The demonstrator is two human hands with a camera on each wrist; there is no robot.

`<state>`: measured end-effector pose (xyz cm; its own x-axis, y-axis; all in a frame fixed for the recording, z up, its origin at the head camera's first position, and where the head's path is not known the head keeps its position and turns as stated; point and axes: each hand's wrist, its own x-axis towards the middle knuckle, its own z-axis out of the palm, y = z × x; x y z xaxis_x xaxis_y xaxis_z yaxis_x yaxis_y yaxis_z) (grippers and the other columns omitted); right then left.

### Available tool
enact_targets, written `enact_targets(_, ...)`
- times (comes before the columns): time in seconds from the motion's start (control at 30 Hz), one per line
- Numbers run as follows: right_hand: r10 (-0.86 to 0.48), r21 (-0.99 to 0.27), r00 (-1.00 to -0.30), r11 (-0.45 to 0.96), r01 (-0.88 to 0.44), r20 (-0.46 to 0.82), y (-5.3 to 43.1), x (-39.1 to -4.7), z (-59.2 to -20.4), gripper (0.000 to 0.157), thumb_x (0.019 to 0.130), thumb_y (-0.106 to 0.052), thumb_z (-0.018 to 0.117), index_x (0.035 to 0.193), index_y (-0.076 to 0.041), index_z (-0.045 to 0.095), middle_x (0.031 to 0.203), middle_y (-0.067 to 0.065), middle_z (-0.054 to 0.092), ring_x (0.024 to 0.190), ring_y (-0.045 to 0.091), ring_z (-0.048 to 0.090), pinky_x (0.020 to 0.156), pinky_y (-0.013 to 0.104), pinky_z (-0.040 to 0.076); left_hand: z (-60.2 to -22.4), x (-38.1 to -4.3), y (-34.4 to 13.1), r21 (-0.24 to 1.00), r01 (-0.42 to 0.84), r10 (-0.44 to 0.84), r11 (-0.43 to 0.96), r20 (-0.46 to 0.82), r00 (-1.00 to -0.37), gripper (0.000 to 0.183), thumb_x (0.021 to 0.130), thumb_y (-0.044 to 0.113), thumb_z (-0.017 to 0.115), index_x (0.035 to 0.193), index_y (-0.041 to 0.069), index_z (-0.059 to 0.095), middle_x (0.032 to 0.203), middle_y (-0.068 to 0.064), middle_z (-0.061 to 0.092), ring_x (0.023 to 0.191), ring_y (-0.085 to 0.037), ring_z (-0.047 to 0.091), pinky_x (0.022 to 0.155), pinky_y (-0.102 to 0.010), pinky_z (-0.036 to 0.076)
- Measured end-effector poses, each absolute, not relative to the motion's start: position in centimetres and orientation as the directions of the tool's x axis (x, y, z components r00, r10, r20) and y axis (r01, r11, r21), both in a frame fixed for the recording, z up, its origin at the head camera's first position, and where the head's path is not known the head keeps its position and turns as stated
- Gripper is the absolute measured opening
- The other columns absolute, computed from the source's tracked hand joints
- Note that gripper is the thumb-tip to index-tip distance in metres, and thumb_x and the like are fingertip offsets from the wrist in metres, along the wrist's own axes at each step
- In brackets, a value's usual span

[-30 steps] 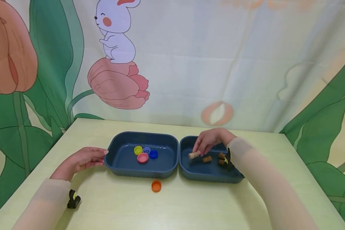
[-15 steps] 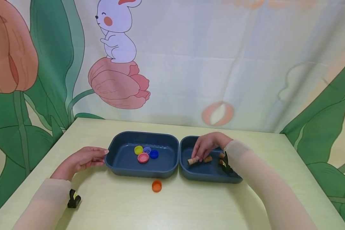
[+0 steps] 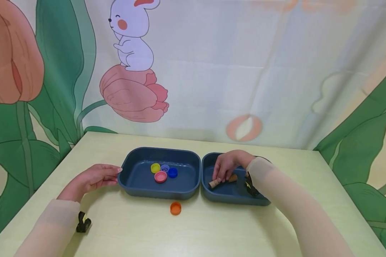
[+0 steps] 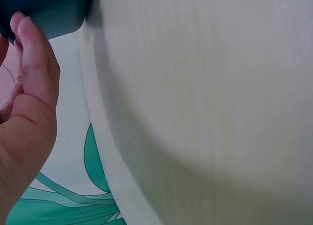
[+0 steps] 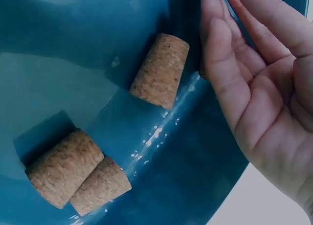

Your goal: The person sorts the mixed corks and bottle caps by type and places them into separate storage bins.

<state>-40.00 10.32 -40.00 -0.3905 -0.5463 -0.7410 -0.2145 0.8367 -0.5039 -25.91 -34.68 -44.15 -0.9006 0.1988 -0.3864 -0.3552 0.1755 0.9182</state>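
My left hand (image 3: 98,176) grips the left end of a dark blue tray (image 3: 157,194), thumb at the rim and fingers outside the wall. Inside this tray lie a yellow cap (image 3: 155,168), a pink cap (image 3: 160,176), a purple cap (image 3: 165,168) and a dark blue cap (image 3: 172,173). My right hand (image 3: 226,166) reaches into a second blue tray (image 3: 234,200), its fingertips pinching a cork (image 3: 213,184) low near the tray's left end. Beside it lies another cork (image 3: 233,178). Two further corks (image 5: 66,168) lie side by side in the right wrist view, mostly hidden by the sleeve in the head view.
An orange cap (image 3: 175,208) lies on the pale table (image 3: 141,228) in front of the left tray. Both trays stand end to end. A printed curtain (image 3: 199,71) hangs behind the table's back edge.
My right hand has lowered toward the tray floor with the cork, which has tilted and shifted slightly toward me. The left hand stays at its tray's rim.
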Motion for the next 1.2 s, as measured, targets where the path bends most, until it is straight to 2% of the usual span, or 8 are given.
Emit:
enact_targets(0.13,-0.537,-0.474,-0.415,0.843,-0.253,-0.734,10.07,-39.66,-39.9,0.023,0.096,-0.003,0.067,0.118,0.0,0.074,0.091,-0.003,0.074,0.073,0.005,0.065,0.069,0.018,0.056,-44.27,-25.95,-34.7,0.919,-0.357,0.203,0.165,-0.386,-0.9,0.014,0.105,0.019,0.059,0.106,0.012,0.07,0.084,0.008,0.074,0.078,-0.005,0.07,0.079,-0.02,0.063)
enact_targets(0.37,-0.525,-0.437,-0.445,0.851,-0.291,-0.725,9.55,-39.35,-39.69,0.022,0.095,-0.004,0.069,0.115,-0.001,0.076,0.087,-0.004,0.074,0.07,0.005,0.064,0.069,0.019,0.056,-44.08,-26.01,-34.86,0.921,-0.351,0.206,0.169,-0.381,-0.901,0.016,0.105,0.02,0.059,0.109,0.009,0.07,0.084,0.008,0.074,0.078,-0.005,0.07,0.079,-0.02,0.063)
enact_targets(0.5,-0.522,-0.427,-0.458,0.853,-0.3,-0.72,9.42,-39.28,-39.71,0.021,0.095,-0.004,0.07,0.115,-0.001,0.076,0.088,-0.005,0.075,0.07,0.005,0.065,0.072,0.02,0.058,-44.09,-26.01,-34.82,0.922,-0.35,0.209,0.166,-0.38,-0.901,0.015,0.105,0.019,0.059,0.106,0.012,0.071,0.083,0.007,0.074,0.077,-0.005,0.07,0.079,-0.02,0.063)
enact_targets(0.7,-0.51,-0.413,-0.457,0.86,-0.3,-0.729,9.33,-38.98,-39.56,0.022,0.095,-0.004,0.07,0.116,0.0,0.076,0.092,-0.003,0.076,0.073,0.004,0.066,0.076,0.02,0.059,-44.28,-25.92,-34.8,0.925,-0.345,0.212,0.16,-0.373,-0.903,0.015,0.105,0.019,0.058,0.102,0.015,0.072,0.083,0.008,0.073,0.077,-0.004,0.07,0.078,-0.019,0.063)
enact_targets(1.03,-0.5,-0.403,-0.434,0.865,-0.3,-0.75,9.5,-39.4,-39.56,0.025,0.096,-0.006,0.069,0.12,-0.002,0.074,0.107,0.004,0.077,0.08,0.006,0.067,0.083,0.023,0.061,-44.03,-25.81,-34.7,0.922,-0.352,0.207,0.16,-0.38,-0.902,0.013,0.105,0.019,0.059,0.102,0.014,0.071,0.083,0.007,0.074,0.077,-0.005,0.07,0.078,-0.019,0.063)
enact_targets(1.2,-0.498,-0.412,-0.426,0.866,-0.283,-0.755,9.66,-39.49,-39.32,0.025,0.097,-0.006,0.067,0.121,-0.002,0.074,0.11,0.005,0.077,0.08,0.005,0.068,0.086,0.024,0.062,-43.88,-25.68,-34.7,0.921,-0.354,0.209,0.164,-0.383,-0.9,0.014,0.105,0.019,0.059,0.102,0.015,0.072,0.083,0.007,0.073,0.077,-0.005,0.069,0.078,-0.019,0.063)
